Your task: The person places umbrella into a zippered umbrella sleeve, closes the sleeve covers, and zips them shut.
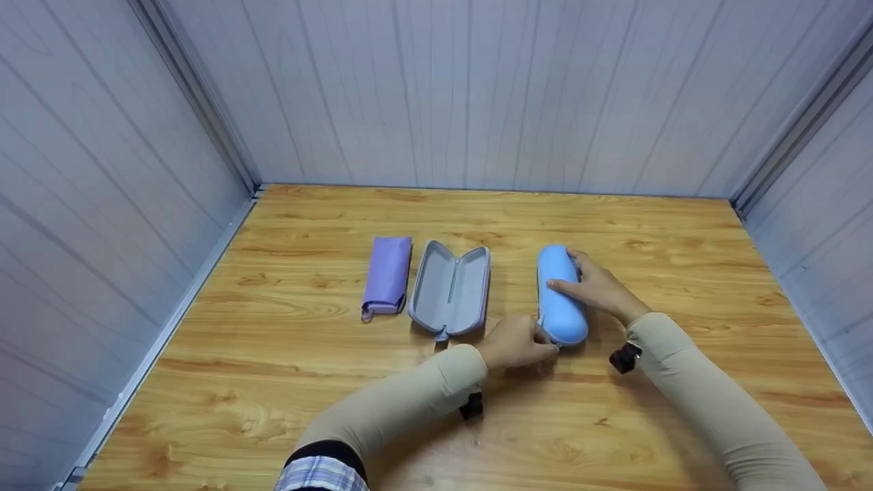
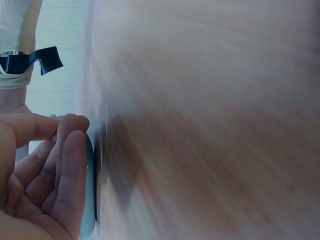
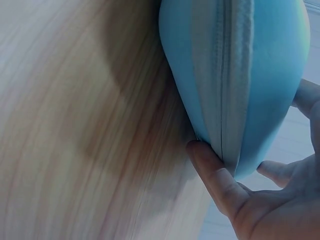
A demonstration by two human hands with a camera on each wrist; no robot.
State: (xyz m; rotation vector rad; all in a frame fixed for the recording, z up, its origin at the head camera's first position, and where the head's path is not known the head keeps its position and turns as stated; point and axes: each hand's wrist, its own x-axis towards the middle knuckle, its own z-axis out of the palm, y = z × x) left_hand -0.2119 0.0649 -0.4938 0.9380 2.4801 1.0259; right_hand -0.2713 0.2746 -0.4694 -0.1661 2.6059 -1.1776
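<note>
A blue zippered glasses case lies on the table, its zip seam running along the side in the right wrist view. My right hand grips the case from the right, thumb on top and fingers around its far end. At the near end, my left hand pinches the zipper pull, which the fingertips mostly hide. In the left wrist view, thumb and forefinger of the left hand meet beside the case. To the left an open grey glasses case shows its pale lining.
Left of the grey case lies a folded purple pouch with a small loop at its near corner. The wood-grain table is bordered by pale panel walls at the back and both sides.
</note>
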